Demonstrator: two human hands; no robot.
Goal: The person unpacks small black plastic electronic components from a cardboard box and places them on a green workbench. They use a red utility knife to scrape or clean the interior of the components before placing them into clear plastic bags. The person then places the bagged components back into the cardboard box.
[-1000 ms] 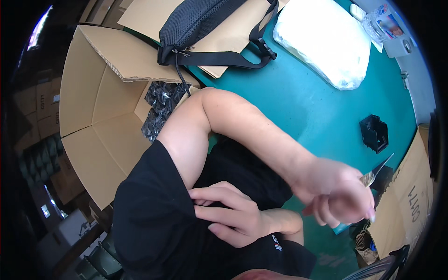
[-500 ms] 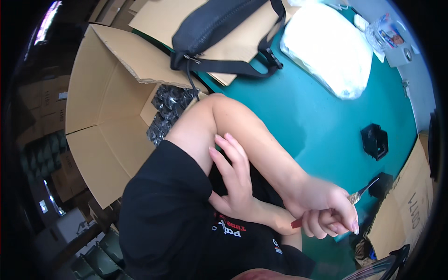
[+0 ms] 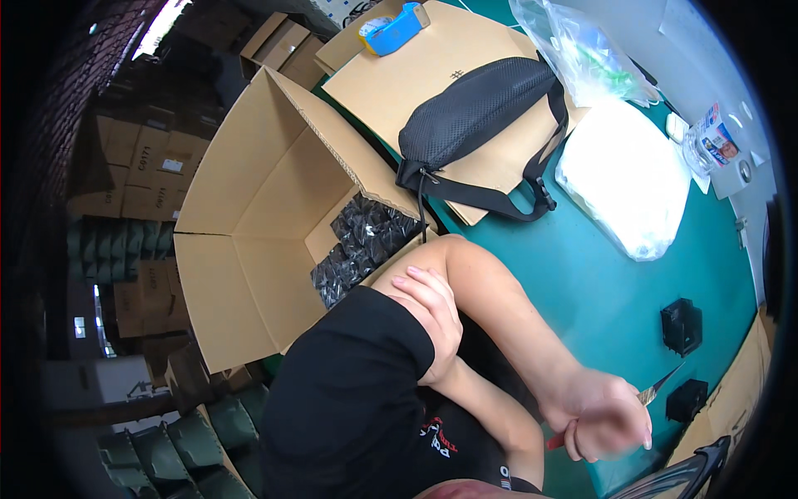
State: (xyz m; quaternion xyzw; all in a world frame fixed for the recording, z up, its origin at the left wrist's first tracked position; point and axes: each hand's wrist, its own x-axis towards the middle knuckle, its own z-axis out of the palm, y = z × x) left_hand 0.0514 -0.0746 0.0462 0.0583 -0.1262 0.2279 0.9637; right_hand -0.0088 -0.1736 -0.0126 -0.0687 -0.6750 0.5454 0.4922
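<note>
My left arm, in a black sleeve, bends at the elbow and crosses to the right. My left hand (image 3: 594, 420) is closed around a slim tool (image 3: 652, 392) with a red handle end, a gold-brown band and a dark pointed tip; whether that tip is blade or bristle I cannot tell. Motion smears part of this hand. Beyond the tip, two small black faceted pieces (image 3: 682, 328) sit on the green table (image 3: 540, 274). Passing under the left forearm, my right hand (image 3: 434, 320) rests on my left upper arm by the sleeve edge, fingers stretched out, holding nothing.
An open cardboard box (image 3: 241, 224) with black pieces in clear plastic (image 3: 362, 241) stands left of my elbow. A black waist bag (image 3: 478, 108), flat cardboard (image 3: 391, 87), a blue tape dispenser (image 3: 397, 32), a white plastic-wrapped bundle (image 3: 628, 183) and a bottle (image 3: 711, 148) lie farther back.
The view has shifted, so the scene sits lower and farther right. My right hand has moved up from the elbow crook onto the left upper arm. My left hand still holds the slim tool.
</note>
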